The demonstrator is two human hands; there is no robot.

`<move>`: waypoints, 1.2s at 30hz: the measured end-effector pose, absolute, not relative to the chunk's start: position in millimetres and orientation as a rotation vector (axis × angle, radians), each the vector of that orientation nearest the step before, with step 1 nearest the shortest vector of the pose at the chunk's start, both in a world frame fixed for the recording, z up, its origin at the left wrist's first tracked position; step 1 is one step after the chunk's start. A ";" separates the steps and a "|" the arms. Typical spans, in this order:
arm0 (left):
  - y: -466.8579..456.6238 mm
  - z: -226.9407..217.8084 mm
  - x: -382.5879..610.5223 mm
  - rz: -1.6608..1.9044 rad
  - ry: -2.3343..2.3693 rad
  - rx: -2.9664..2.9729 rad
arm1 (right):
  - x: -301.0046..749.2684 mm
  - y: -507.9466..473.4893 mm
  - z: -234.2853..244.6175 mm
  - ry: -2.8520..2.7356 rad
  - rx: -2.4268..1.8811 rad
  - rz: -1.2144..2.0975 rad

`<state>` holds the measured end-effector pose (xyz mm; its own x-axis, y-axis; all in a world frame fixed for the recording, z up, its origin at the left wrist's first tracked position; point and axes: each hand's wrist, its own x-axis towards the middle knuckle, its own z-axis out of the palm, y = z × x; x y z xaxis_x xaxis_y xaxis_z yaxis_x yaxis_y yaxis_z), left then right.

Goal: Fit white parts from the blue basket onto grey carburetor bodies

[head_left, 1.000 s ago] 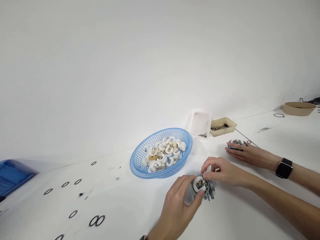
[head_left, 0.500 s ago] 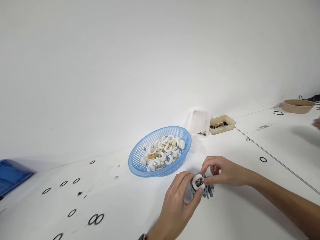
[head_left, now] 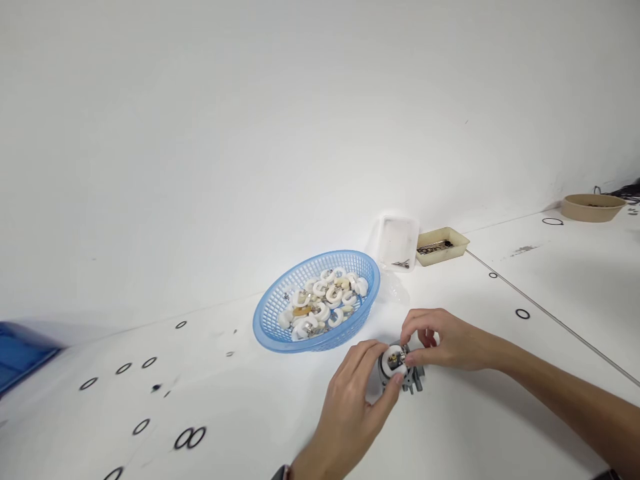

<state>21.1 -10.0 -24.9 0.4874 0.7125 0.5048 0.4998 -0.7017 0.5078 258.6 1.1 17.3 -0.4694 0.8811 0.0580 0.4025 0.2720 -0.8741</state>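
Observation:
A small grey metal carburetor body (head_left: 414, 380) sits on the white table with a white ring-shaped float (head_left: 387, 363) in its round opening. Brass-coloured parts show in the middle of the opening. My left hand (head_left: 353, 393) grips the carburetor from the left, fingers at its far side and thumb on the near rim. On the other side, my right hand (head_left: 443, 339) is closed, with thumb and forefinger pinched at the float's metal hinge end. Whether a tiny part is between those fingertips is hidden.
Behind my hands stands a blue basket (head_left: 260, 333) of white floats. A white tray (head_left: 399, 233) and a cream tray (head_left: 457, 250) with small parts are beside it. Black rings (head_left: 183, 438) lie scattered at left. A tan bowl (head_left: 590, 212) stands far right.
The view has shifted slightly. Both hands stay at the carburetor in nearly the same grip. Another person's fingers at the far right edge have gone out of view.

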 end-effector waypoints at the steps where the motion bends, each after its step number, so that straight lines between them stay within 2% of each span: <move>1: -10.0 -24.1 20.9 1.023 1.020 2.443 | 258.2 0.9 17.4 -1.996 -1.162 1.126; 36: -10.5 -12.3 14.9 0.855 0.980 2.590 | 254.6 -4.7 23.0 -2.152 -1.198 0.972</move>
